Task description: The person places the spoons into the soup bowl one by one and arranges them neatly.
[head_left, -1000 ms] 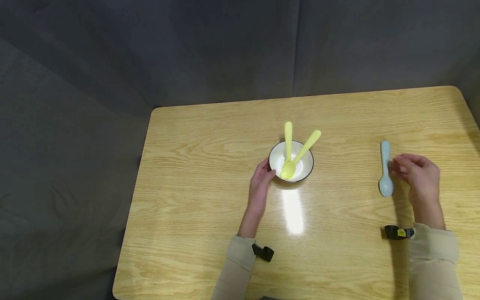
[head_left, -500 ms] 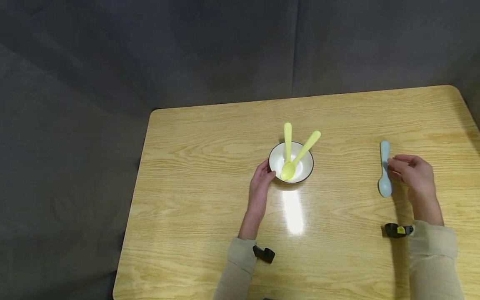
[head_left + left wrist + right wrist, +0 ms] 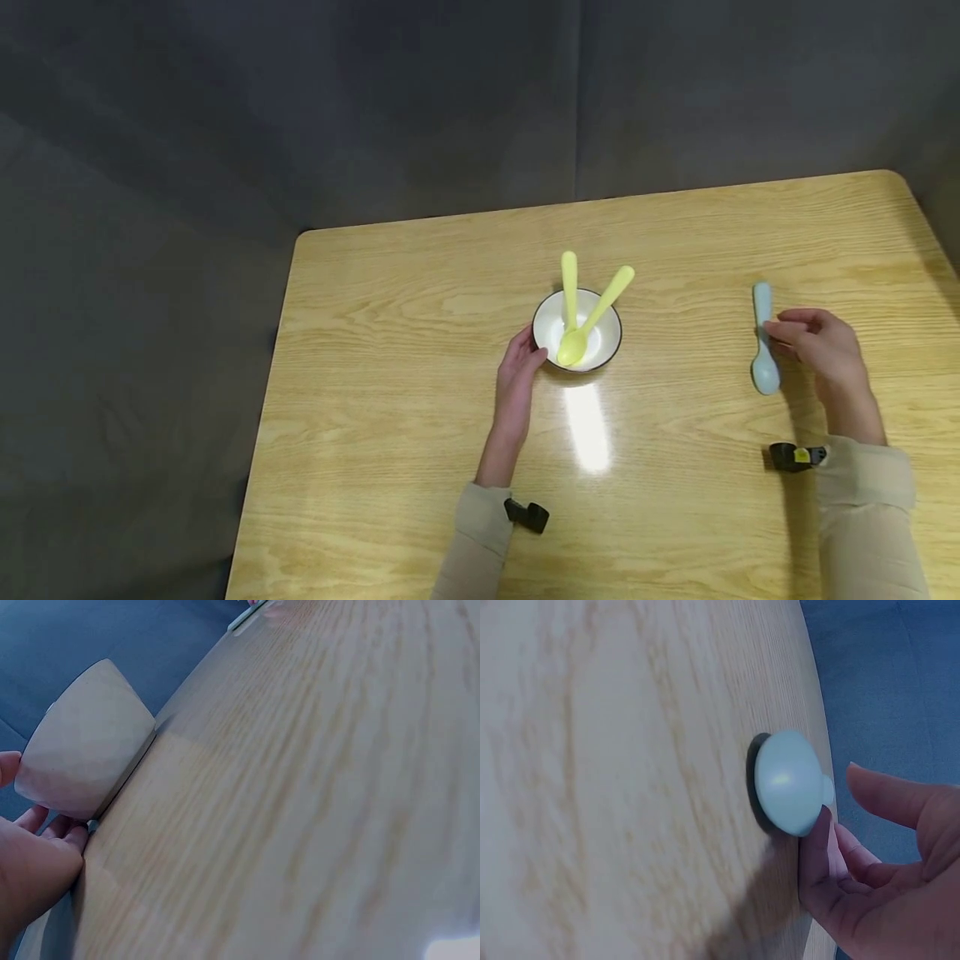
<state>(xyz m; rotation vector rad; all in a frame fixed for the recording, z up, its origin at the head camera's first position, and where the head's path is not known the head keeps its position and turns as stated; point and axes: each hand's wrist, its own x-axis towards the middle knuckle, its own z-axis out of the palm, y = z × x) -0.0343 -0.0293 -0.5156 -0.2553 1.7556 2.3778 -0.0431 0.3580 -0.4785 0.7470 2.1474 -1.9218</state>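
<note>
Blue spoon [image 3: 765, 367] beside right hand [image 3: 823, 346], fingers touching, thumb apart — unclasped; left hand [image 3: 516, 379] gripping white bowl [image 3: 604, 343]

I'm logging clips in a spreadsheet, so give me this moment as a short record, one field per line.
Left hand: holds the left side of the bowl, thumb at the rim
Right hand: fingers at the handle of the blue spoon, thumb apart from them
Bowl: white, dark-rimmed, upright on the table
Yellow spoons: two, in the bowl, handles over its far rim
Blue spoon: right of the bowl
Background: dark cloth
</note>
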